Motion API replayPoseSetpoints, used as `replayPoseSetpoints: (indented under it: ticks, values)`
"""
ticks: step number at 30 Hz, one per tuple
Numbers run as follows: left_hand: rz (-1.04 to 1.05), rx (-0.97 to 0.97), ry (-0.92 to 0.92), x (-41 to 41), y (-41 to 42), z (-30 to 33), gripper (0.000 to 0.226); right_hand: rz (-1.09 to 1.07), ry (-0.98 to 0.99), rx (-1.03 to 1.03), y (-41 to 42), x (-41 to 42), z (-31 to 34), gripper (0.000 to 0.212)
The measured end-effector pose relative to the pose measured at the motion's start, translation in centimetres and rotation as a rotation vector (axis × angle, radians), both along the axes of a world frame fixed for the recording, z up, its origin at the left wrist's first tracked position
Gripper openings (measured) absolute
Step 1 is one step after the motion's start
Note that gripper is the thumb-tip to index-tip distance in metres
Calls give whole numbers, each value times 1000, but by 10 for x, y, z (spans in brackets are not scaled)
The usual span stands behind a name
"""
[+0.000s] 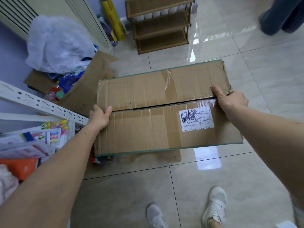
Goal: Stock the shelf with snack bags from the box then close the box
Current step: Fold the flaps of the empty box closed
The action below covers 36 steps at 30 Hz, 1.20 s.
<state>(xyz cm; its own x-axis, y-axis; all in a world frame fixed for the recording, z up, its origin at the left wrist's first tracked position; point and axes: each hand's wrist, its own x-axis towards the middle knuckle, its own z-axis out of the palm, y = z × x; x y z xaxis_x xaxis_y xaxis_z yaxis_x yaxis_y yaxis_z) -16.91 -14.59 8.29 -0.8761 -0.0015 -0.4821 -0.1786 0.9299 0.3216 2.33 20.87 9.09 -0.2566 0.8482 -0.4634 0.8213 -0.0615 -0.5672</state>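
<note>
A brown cardboard box fills the middle of the head view, its two top flaps folded down and meeting along a dark seam. A white shipping label with black scribbles sits on the near flap. My left hand grips the box's left edge at the seam, thumb on top. My right hand grips the right edge at the seam, thumb lying on the far flap. A white metal shelf stands at the left, with colourful packets on it. The box's contents are hidden.
Another open cardboard box with blue and red packets and a big clear plastic bag lies at the left rear. A brown wicker rack and a yellow roll stand at the back. Another person's legs are top right. My shoes stand on glossy tiles.
</note>
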Motion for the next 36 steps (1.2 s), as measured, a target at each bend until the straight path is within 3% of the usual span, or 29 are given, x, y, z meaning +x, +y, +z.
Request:
replayPoseSetpoints:
  ticks: [17, 36]
  values:
    - [134, 20, 14, -41, 132, 56, 73, 149, -11, 24, 153, -71, 72, 77]
    - [47, 20, 5, -271, 265, 104, 83, 133, -72, 27, 284, -297, 121, 84]
